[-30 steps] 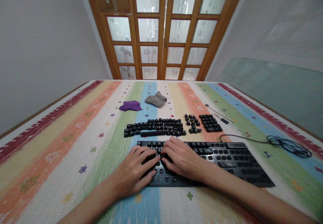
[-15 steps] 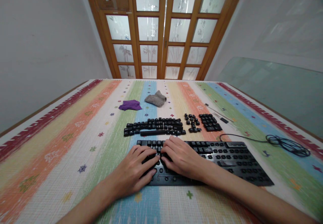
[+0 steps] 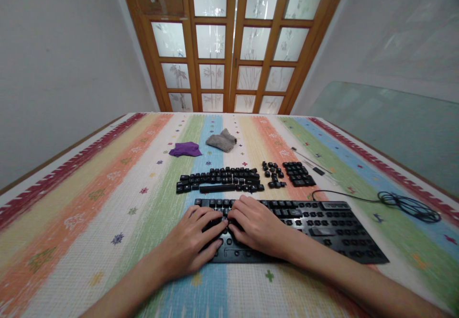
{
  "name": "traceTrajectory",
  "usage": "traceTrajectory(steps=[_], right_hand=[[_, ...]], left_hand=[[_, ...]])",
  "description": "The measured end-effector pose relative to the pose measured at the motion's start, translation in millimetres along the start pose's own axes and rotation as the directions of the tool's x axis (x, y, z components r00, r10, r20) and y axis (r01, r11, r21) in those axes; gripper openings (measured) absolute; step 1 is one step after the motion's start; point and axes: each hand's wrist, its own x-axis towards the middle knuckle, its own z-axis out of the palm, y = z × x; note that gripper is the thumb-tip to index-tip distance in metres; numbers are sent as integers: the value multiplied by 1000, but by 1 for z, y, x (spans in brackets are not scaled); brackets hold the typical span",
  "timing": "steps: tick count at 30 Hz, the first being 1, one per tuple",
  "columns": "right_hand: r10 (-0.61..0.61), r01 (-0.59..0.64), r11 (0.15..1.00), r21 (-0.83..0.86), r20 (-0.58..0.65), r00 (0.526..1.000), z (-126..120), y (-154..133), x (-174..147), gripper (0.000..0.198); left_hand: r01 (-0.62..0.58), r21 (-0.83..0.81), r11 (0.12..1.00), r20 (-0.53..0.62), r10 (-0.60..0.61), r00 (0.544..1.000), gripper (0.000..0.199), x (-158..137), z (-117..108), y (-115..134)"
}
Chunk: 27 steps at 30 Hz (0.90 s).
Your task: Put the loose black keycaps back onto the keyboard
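A black keyboard [image 3: 353, 241], partly stripped of its keycaps, lies in front of me. My left hand [image 3: 195, 236] rests over its left end, fingers stretched out and apart, index fingertip touching the key area. Close beside it, my right hand [image 3: 256, 224] has bent fingers and a thumb drawn together at the same spot; what is between them is hidden. Keycaps [image 3: 211, 202] sit along the top rows. Behind the keyboard lie loose keycaps in rows [image 3: 218, 180], with a long space bar [image 3: 217, 189] among them.
More loose keycaps lie in a small cluster [image 3: 273, 172] and a number-pad block [image 3: 298, 173]. Farther back are a purple cloth [image 3: 185, 149] and a grey cloth [image 3: 221, 141]. A thin brush-like tool [image 3: 310, 159] and a coiled cable [image 3: 409, 207] lie right, on a striped tablecloth [image 3: 118, 203].
My right hand has shifted very slightly to the left, its fingertips still at the same keys. My left hand stays where it was.
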Motion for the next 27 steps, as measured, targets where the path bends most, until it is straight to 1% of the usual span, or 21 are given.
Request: traceTrajectory(steps=[4, 12, 21, 27], right_hand=[[-5, 5, 1000, -14, -9, 1000, 0, 0, 0, 17], [-55, 53, 997, -63, -27, 998, -2, -1, 2, 22], [-98, 97, 992, -77, -4, 995, -4, 2, 3, 24], [-117, 118, 990, -74, 15, 993, -6, 2, 0, 25]], left_hand=[[-3, 2, 1000, -8, 3, 1000, 32, 0, 0, 0], [-7, 9, 1000, 2, 7, 1000, 33, -2, 1, -1], [0, 12, 1000, 20, 0, 1000, 33, -3, 2, -1], [-7, 3, 1000, 7, 7, 1000, 33, -1, 1, -1]])
